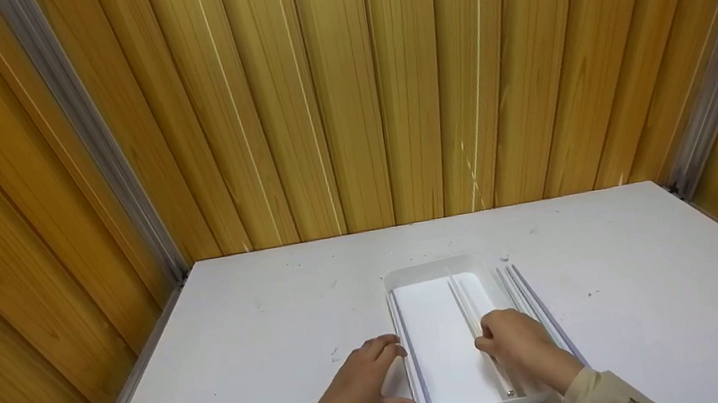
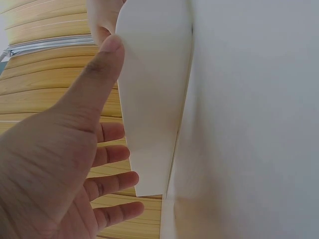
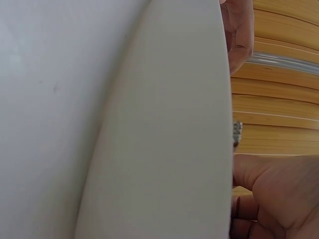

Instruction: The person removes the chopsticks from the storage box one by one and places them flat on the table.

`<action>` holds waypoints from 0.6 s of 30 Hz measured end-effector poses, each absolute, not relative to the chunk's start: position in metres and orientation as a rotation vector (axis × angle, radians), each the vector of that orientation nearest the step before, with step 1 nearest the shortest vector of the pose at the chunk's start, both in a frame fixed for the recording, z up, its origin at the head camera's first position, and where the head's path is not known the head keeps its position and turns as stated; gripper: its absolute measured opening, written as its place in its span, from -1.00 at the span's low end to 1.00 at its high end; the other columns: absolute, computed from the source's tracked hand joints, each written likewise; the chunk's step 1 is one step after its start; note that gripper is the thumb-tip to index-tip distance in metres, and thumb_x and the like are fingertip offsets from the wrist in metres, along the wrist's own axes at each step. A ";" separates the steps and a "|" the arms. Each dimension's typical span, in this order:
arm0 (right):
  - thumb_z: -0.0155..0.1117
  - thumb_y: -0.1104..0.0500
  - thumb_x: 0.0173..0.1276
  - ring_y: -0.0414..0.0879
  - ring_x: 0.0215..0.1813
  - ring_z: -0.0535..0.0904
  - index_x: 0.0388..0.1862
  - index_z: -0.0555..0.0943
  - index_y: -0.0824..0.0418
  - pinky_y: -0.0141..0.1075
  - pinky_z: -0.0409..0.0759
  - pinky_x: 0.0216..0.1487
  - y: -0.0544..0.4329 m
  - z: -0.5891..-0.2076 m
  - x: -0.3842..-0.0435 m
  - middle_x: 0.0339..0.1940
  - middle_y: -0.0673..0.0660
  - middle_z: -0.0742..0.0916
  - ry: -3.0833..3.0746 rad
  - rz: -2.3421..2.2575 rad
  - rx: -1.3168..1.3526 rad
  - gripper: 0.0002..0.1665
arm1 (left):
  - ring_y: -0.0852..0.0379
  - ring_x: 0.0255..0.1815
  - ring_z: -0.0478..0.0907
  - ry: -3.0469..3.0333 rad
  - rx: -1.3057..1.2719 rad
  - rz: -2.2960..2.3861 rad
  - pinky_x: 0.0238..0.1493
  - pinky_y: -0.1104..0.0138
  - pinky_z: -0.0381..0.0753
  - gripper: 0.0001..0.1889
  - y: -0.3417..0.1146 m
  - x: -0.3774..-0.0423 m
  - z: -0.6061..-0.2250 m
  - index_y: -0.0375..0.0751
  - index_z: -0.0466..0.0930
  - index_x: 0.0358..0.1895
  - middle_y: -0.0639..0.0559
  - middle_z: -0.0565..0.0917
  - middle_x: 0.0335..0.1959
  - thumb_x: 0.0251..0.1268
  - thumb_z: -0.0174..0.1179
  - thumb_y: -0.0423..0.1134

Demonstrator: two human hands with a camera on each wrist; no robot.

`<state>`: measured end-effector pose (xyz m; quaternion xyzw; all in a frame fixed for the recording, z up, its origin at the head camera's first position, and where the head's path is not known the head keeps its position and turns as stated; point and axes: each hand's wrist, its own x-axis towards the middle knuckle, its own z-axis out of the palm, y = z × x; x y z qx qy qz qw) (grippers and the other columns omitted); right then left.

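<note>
The slender pale rods [image 1: 502, 377] lie lengthwise inside the white plastic tray [image 1: 436, 336], pinched between the curled fingers and thumb of the right hand [image 1: 516, 339], their near ends jutting out below it. Left of that hand, along the tray's opposite wall, lies a thin purplish rod [image 1: 412, 352]. The left hand [image 1: 364, 379] has its fingers and thumb spread apart, next to this wall. Just right of the right hand, outside the tray, more thin rods [image 1: 535, 296] lie on the white table [image 1: 278, 321]. Beyond both hands stands the wood-patterned wall [image 1: 346, 93].
</note>
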<state>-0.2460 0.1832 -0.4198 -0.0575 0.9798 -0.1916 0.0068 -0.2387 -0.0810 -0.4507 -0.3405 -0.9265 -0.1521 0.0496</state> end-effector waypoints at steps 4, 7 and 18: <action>0.25 0.18 0.21 -0.15 -0.58 0.38 -0.67 0.44 0.15 -0.37 0.28 -0.58 0.186 -0.419 -0.246 -0.69 -0.01 0.49 3.070 -0.622 -0.186 -0.71 | 0.03 0.33 0.40 -2.831 -1.030 -0.468 0.26 0.10 0.52 -0.23 -0.080 -0.239 -0.450 -0.04 0.43 0.13 0.01 0.41 0.32 -0.11 0.24 0.39; 0.25 0.18 0.22 -0.15 -0.58 0.38 -0.66 0.45 0.16 -0.38 0.31 -0.58 0.187 -0.419 -0.245 -0.69 0.00 0.50 3.069 -0.628 -0.190 -0.72 | 0.03 0.32 0.41 -2.819 -1.037 -0.465 0.24 0.11 0.53 -0.22 -0.080 -0.239 -0.450 -0.05 0.43 0.13 0.01 0.42 0.31 -0.11 0.24 0.39; 0.27 0.17 0.22 -0.15 -0.56 0.39 -0.63 0.47 0.16 -0.37 0.36 -0.56 0.194 -0.416 -0.244 -0.66 0.00 0.51 3.081 -0.621 -0.183 -0.73 | 0.05 0.32 0.40 -2.817 -1.039 -0.475 0.23 0.10 0.53 -0.22 -0.081 -0.238 -0.451 -0.05 0.43 0.14 0.02 0.42 0.31 -0.10 0.21 0.40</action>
